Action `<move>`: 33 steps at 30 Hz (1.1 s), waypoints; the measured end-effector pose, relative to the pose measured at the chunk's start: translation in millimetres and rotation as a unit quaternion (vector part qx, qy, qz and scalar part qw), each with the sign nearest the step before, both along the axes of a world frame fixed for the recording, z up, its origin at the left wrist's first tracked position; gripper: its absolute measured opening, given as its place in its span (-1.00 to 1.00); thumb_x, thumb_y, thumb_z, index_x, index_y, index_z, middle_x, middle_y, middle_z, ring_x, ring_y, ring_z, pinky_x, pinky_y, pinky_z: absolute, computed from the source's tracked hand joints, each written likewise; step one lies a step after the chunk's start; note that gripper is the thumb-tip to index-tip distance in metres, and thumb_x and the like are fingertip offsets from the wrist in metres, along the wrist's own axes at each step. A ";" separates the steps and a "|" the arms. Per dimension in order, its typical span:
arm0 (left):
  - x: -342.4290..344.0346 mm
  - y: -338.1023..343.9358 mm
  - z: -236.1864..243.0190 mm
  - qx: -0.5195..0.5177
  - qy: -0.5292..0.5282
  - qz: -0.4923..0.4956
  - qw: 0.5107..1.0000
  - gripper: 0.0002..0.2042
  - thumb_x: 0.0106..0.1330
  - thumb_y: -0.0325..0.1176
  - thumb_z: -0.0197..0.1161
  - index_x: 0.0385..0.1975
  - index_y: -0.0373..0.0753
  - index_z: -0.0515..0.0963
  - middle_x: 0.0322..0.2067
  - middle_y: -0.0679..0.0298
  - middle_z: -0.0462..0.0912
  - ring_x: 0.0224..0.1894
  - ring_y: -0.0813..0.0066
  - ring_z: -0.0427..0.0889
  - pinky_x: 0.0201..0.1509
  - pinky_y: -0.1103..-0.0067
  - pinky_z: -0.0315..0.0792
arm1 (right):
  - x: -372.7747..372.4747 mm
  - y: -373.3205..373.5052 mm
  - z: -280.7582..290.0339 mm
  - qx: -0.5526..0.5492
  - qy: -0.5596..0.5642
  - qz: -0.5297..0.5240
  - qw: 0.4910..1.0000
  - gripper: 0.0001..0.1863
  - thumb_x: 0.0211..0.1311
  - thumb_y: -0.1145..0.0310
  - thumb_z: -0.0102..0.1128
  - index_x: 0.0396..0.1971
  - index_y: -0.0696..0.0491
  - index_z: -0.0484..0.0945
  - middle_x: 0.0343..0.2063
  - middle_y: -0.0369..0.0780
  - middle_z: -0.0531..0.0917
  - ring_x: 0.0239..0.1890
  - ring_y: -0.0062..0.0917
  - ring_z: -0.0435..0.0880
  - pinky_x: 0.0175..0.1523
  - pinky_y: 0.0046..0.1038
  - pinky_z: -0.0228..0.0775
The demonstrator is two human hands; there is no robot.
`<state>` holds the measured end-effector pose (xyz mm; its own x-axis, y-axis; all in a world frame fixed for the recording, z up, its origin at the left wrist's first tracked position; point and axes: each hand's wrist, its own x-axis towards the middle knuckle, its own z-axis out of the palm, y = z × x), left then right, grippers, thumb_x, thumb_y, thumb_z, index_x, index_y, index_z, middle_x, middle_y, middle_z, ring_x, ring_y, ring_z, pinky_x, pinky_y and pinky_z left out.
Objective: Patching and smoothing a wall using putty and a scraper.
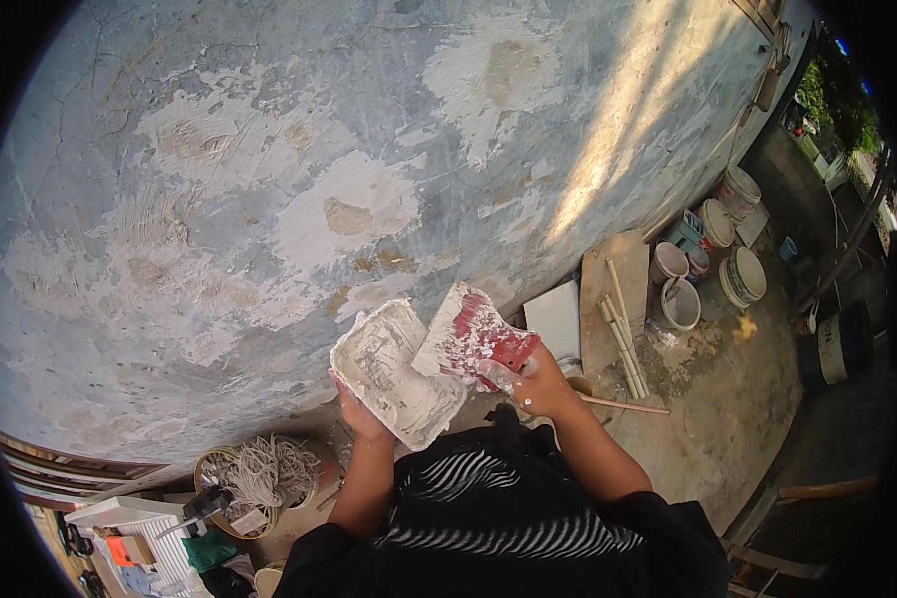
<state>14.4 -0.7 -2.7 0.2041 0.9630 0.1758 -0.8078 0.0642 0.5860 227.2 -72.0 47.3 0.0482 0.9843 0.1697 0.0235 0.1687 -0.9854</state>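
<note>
Pale putty coats the inside of a rectangular tray (389,359), which my left hand (362,404) holds from its lower left side with closed fingers. My right hand (538,387) grips a wide red putty scraper (480,334) smeared with white paste, its blade over the tray's upper right part. In front of me stands a grey-blue wall (269,130) with rough white patches and a band of sunlight at the right.
Several buckets (743,274) stand along the wall at the right, near wooden boards (603,261) and pale poles (623,339). A stick (618,404) lies behind my right hand. A container of rope (264,468) and stacked clutter (120,543) sit lower left.
</note>
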 end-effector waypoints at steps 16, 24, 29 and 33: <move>-61.1 39.7 44.0 0.092 -0.200 -0.151 0.964 -0.28 0.34 0.14 -0.19 0.21 -0.46 0.20 0.19 -0.10 0.30 0.20 0.00 0.34 0.28 0.20 0.22 | -60.6 -9.7 54.5 -0.116 0.337 0.138 0.924 -0.54 0.28 0.51 0.08 0.17 0.25 0.28 -0.02 -0.20 0.55 -0.04 -0.58 0.55 0.01 -0.54 0.42; -55.8 36.0 86.0 0.037 -0.129 -0.143 0.981 -0.32 0.37 0.10 -0.18 -0.01 -0.58 0.39 -0.08 -0.17 0.54 -0.02 0.05 0.54 0.15 0.26 0.37 | -49.9 -6.3 57.3 -0.153 0.297 0.193 0.922 -0.55 0.29 0.45 0.10 0.15 0.26 0.34 -0.09 -0.24 0.59 -0.12 -0.65 0.56 0.01 -0.57 0.39; -51.7 30.2 100.1 0.087 -0.110 -0.161 0.977 -0.35 0.36 0.09 -0.14 -0.04 -0.56 0.42 -0.07 -0.13 0.53 0.00 0.07 0.53 0.15 0.26 0.37 | -48.1 -4.3 71.6 -0.129 0.247 0.223 0.934 -0.54 0.29 0.45 0.10 0.16 0.25 0.33 -0.12 -0.24 0.60 -0.14 -0.66 0.55 -0.02 -0.57 0.39; -48.0 26.6 101.8 0.090 -0.078 -0.156 0.981 -0.37 0.35 0.07 -0.10 -0.04 -0.55 0.43 -0.05 -0.11 0.52 0.02 0.08 0.52 0.16 0.26 0.37 | -47.1 -5.7 79.1 -0.151 0.204 0.248 0.935 -0.57 0.31 0.43 0.08 0.14 0.26 0.35 -0.14 -0.25 0.60 -0.16 -0.68 0.54 -0.05 -0.58 0.39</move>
<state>-33.6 25.9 99.0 0.4406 0.8084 0.3902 -0.8462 0.2289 0.4811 180.1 -77.7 126.4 -0.4262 0.9030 -0.0532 -0.3721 -0.2286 -0.8996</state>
